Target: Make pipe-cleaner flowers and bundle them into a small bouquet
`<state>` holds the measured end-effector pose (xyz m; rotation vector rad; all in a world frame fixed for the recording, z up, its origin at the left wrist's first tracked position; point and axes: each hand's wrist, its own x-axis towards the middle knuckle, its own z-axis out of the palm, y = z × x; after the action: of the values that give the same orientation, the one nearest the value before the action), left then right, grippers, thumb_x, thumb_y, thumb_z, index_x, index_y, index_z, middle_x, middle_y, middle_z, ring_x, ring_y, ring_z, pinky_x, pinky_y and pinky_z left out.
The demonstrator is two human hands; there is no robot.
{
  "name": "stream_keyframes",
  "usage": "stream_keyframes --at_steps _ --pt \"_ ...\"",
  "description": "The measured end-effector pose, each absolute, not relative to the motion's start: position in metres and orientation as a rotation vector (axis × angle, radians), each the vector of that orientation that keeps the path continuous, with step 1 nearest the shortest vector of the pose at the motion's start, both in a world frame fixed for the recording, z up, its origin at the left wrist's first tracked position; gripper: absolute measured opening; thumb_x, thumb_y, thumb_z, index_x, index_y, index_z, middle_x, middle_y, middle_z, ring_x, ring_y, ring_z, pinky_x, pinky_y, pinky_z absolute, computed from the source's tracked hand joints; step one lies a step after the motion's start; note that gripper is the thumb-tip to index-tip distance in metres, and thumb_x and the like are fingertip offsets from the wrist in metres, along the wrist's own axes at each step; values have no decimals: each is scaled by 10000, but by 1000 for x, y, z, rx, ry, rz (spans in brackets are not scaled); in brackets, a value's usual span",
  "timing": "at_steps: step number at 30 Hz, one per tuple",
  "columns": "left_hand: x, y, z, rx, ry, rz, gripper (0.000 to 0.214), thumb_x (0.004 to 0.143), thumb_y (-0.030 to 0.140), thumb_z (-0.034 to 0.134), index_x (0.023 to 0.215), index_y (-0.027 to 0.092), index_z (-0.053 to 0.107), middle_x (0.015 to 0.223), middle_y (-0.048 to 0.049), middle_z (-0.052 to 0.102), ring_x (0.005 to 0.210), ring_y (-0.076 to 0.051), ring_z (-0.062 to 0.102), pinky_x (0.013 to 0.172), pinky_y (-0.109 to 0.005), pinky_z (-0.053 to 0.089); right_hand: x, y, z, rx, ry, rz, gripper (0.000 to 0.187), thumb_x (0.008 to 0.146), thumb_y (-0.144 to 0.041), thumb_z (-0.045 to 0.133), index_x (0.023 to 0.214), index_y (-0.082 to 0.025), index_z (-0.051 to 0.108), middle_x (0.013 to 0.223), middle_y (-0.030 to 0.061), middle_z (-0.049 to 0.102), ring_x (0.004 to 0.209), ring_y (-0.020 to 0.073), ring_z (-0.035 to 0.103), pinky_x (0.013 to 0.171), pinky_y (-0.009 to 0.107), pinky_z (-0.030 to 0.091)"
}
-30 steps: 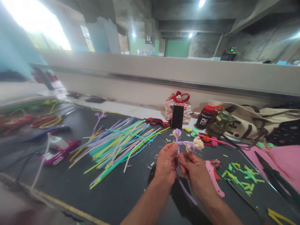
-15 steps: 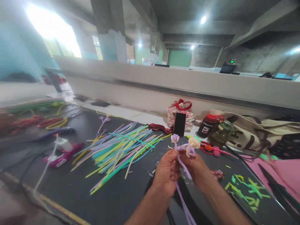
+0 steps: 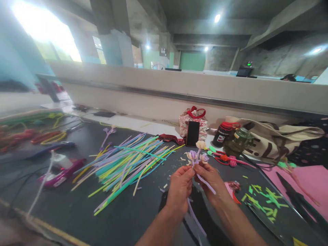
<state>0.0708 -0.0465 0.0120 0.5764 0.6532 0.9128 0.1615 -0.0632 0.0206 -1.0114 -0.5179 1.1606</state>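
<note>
Between my two hands is a small bunch of pipe-cleaner flowers [image 3: 199, 155], with lilac and cream heads and fuzzy lilac stems. My left hand [image 3: 180, 184] pinches the stems just under the heads. From the other side, the thumb and fingers of my right hand [image 3: 208, 177] grip the same spot; some fingertips are hidden. One lilac stem [image 3: 207, 183] bends out across my right hand, and others hang down below toward the table's near edge. To the left lies a loose heap of pastel pipe cleaners [image 3: 130, 164].
A phone [image 3: 192, 133] leans against a patterned bag [image 3: 183, 122]. Beside it stand a black bottle [image 3: 221, 135] and a green jug [image 3: 237, 141]. Scissors [image 3: 294, 194] lie on pink sheet [image 3: 314, 177], near green cut pieces [image 3: 271, 197]. At left is a magenta power strip [image 3: 61, 172].
The flower heads have turned from leaning right to a more upright cluster, cream one on top. Both hands now pinch close together below them. The whole view has shifted slightly.
</note>
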Motion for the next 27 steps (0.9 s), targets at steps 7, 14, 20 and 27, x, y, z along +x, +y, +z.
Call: stream_keyframes --at_steps 7,14,20,27 --pt "81 -49 5 589 701 989 244 618 336 677 733 142 584 411 96 355 337 -1 241 329 -117 150 164 -62 12 -1015 -573 1122 228 522 -286 772 677 -171 651 548 -33 603 460 90 514 460 204 406" --pt "73 -46 13 634 611 944 230 647 273 666 816 125 618 711 -23 602 568 -83 534 521 -179 423 177 -62 11 -1066 -679 1061 220 549 -289 751 730 -184 682 621 -16 646 510 106 538 519 225 421" --pt "72 -39 18 673 572 917 282 593 202 717 851 122 637 825 -58 637 627 -107 572 599 -207 449 182 -70 19 -1140 -829 1043 248 518 -244 761 751 -173 716 673 6 669 629 157 570 615 258 425" --pt "74 -42 13 601 587 938 264 568 177 736 803 132 626 753 -25 642 612 -95 569 591 -189 438 180 -74 20 -1179 -830 982 224 526 -295 750 707 -170 710 662 8 666 611 152 560 620 264 435"
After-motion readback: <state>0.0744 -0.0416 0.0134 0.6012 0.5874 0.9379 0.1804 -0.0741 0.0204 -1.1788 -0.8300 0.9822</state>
